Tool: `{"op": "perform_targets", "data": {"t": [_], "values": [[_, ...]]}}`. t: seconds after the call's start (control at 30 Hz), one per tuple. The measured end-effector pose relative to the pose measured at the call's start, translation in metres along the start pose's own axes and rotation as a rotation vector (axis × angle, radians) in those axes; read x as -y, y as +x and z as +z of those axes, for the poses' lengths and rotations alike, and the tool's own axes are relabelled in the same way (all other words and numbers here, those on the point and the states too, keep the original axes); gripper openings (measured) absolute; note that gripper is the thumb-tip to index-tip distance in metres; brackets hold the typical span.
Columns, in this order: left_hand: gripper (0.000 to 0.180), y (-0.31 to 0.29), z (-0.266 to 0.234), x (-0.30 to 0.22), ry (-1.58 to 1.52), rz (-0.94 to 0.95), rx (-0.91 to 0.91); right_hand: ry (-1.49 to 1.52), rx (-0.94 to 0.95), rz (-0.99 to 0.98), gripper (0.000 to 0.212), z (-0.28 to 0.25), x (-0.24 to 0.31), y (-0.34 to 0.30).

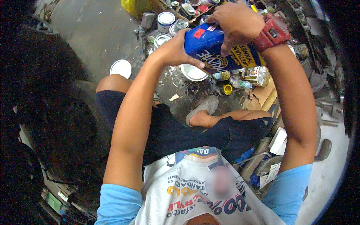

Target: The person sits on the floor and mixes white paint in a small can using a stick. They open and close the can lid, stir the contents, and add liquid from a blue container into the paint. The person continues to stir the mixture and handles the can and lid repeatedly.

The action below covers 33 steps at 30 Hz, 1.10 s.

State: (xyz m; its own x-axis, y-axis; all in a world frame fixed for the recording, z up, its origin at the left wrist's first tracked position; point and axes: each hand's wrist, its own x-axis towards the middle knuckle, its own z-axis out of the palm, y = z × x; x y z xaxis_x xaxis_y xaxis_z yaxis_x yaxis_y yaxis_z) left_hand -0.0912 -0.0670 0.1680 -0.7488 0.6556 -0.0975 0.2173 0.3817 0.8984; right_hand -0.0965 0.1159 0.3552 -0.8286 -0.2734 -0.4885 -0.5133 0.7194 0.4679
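Observation:
A large blue rectangular tin can (210,50) with a yellow band and a red sticker is held up in front of me, tilted on its side. My left hand (176,48) grips its left end from below. My right hand (232,22), with a red wristwatch (272,33) on the wrist, lies over the top of the can with the fingers curled down onto it. Below the can on the floor stands an open white-lined paint tin (193,73).
Several small paint tins and lids (166,20) crowd the grey concrete floor ahead, with a round white lid (120,68) to the left. Small cans and a yellow cap (227,89) lie by torn cardboard (262,95). My sandalled foot (202,108) rests beneath. A dark car body (48,112) fills the left.

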Motion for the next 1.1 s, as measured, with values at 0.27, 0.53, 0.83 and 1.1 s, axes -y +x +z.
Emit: {"op": "perform_targets", "data": {"t": [0.27, 0.53, 0.83, 1.1], "values": [[0.168, -0.005, -0.016, -0.011, 0.031, 0.082, -0.135, 0.259, -0.026, 0.091, 0.103, 0.046, -0.005, -0.026], [0.101, -0.03, -0.064, -0.049, -0.184, 0.122, -0.45, 0.713, -0.139, 0.122, 0.106, 0.118, -0.038, -0.072], [0.071, 0.014, -0.22, 0.004, 0.099, -0.009, -0.595, 2.077, -0.964, 0.727, 0.071, 0.191, -0.04, -0.071], [0.082, 0.181, -0.284, 0.153, 0.389, -0.287, -0.661, 2.575, -1.121, 0.59, 0.034, 0.214, -0.15, 0.137]]}}
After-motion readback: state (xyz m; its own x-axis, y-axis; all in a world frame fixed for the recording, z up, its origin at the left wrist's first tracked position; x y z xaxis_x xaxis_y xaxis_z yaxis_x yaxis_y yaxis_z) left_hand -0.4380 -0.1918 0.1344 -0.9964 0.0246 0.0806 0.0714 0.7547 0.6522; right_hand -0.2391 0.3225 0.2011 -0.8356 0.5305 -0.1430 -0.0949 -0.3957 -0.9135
